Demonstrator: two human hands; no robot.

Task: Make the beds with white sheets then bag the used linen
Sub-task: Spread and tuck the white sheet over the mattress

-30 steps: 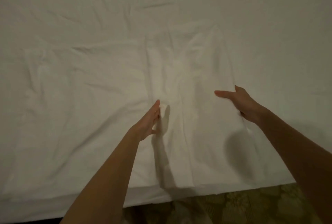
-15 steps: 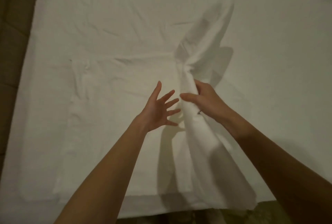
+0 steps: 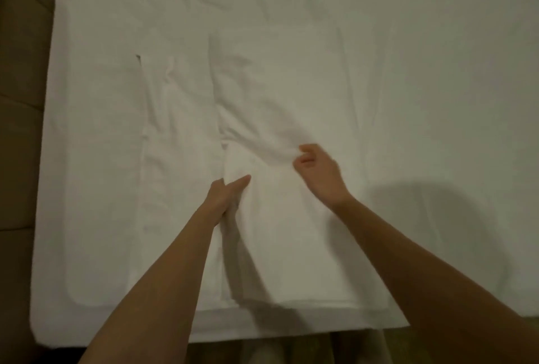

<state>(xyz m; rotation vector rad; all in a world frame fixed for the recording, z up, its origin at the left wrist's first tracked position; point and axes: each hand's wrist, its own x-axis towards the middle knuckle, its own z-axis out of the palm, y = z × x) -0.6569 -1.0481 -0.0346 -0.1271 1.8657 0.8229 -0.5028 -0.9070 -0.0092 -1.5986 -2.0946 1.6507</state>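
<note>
Dim warm light, soft blur, shadows

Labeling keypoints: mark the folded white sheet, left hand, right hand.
folded white cloth sheet (image 3: 280, 95): head view, flat upper panel.
left hand (image 3: 226, 196): head view, back of hand, at the fold edge.
right hand (image 3: 319, 172): head view, back of hand.

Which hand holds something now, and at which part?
The left hand grips the folded white sheet at its left edge; the right hand holds nothing.
</note>
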